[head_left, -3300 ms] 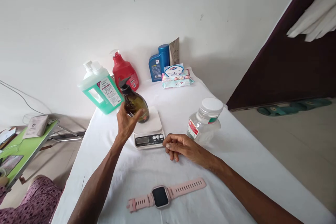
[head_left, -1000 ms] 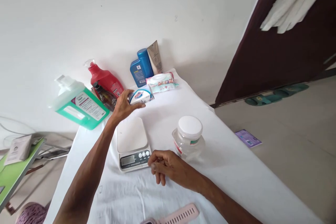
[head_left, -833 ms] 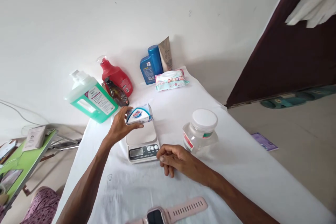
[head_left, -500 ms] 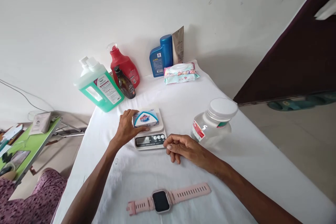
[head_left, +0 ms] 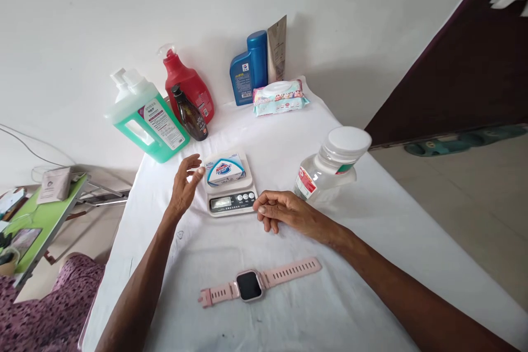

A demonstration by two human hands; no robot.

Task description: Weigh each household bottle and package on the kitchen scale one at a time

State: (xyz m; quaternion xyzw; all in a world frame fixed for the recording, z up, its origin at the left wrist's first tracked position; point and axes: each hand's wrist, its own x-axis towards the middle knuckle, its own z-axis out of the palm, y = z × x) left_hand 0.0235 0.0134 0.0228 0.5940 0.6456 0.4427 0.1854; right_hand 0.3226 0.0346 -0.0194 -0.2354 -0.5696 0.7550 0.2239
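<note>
A small white and blue soap box [head_left: 225, 169] lies on the platform of a white digital kitchen scale [head_left: 231, 201] on the white-covered table [head_left: 289, 308]. My left hand [head_left: 183, 187] hovers just left of the box, fingers spread, holding nothing. My right hand [head_left: 282, 214] rests on the cloth at the scale's right front corner, fingers loosely curled and empty. A brown pump bottle [head_left: 190, 114] stands at the back, in front of a red detergent bottle [head_left: 187, 84].
A green-liquid jug [head_left: 144, 117], a blue bottle [head_left: 248, 69], a tan tube [head_left: 276, 48] and a wipes pack [head_left: 280, 97] line the back. A clear white-lidded jar [head_left: 332, 165] stands right of the scale. A pink smartwatch [head_left: 256, 282] lies near me. A green side table [head_left: 39, 227] is left.
My left hand took the soap box from the back, set it on the scale and let go, drawing slightly left. Earlier it held the brown bottle, which now stands at the back.
</note>
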